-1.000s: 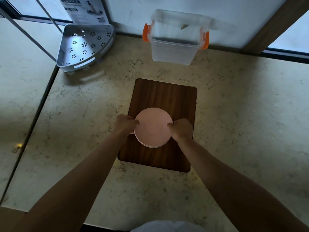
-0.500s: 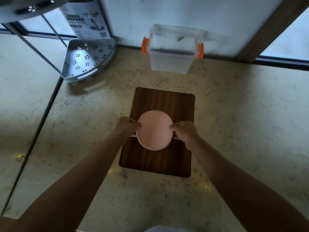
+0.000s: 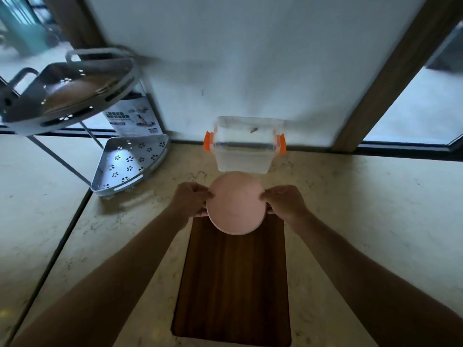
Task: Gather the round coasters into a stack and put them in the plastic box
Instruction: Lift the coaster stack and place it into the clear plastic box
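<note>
A stack of round pink coasters (image 3: 235,202) is held in the air between my two hands, over the far end of a dark wooden board (image 3: 233,279). My left hand (image 3: 191,197) pinches its left rim and my right hand (image 3: 285,200) pinches its right rim. Just beyond the stack stands the clear plastic box (image 3: 241,160) with orange clips, open at the top, against the wall. The stack's far edge reaches the box's near wall in the picture.
A grey corner rack stands at the left, with a lower perforated shelf (image 3: 130,164) on the counter and an upper shelf (image 3: 67,96) carrying a lid-like item. A printed card (image 3: 132,118) leans behind it. The pale marble counter (image 3: 363,209) spreads to the right.
Both hands have lifted the coaster stack off the board's middle and carried it forward toward the box. The camera has tilted up, showing more wall and the rack's upper shelf.
</note>
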